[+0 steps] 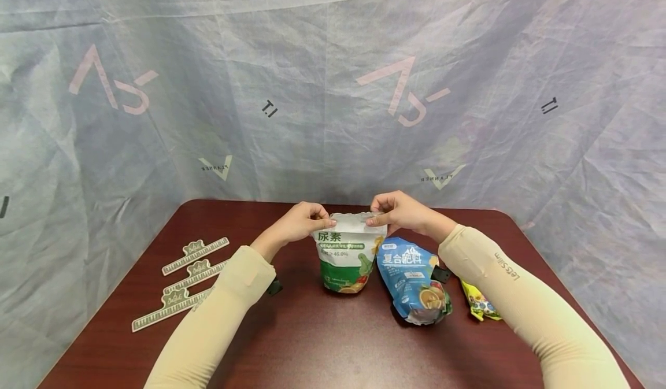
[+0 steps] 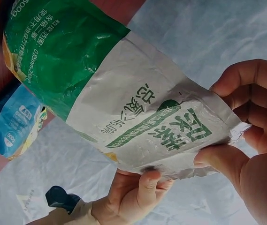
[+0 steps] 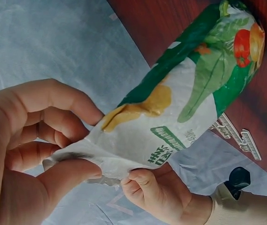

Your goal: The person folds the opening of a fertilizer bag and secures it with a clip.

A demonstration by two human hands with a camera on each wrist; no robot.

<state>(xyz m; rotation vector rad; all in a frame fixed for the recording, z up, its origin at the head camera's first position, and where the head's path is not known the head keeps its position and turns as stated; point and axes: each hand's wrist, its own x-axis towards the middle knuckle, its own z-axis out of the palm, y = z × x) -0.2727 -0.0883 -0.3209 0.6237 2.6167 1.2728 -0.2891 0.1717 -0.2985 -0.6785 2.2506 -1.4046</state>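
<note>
A white and green fertilizer bag [image 1: 347,262] stands upright near the table's middle, its top edge crinkled and silvery. At the top left corner, my left hand [image 1: 302,222] pinches the bag between thumb and fingers. The opposite top corner is pinched by my right hand [image 1: 403,211]. In the left wrist view the bag's printed front [image 2: 138,103] faces the camera, and the left thumb [image 2: 222,161] presses on its white upper part. The right wrist view shows the side with vegetable pictures [image 3: 208,75]. Whether the bag's mouth is sealed I cannot tell.
Right of the bag lies a blue fertilizer bag [image 1: 413,282], tilted on the table. A yellow packet [image 1: 480,301] is partly hidden by the right forearm. Several pale clip strips [image 1: 174,305] lie at left. A grey cloth [image 1: 333,117] hangs behind the dark red table [image 1: 333,343].
</note>
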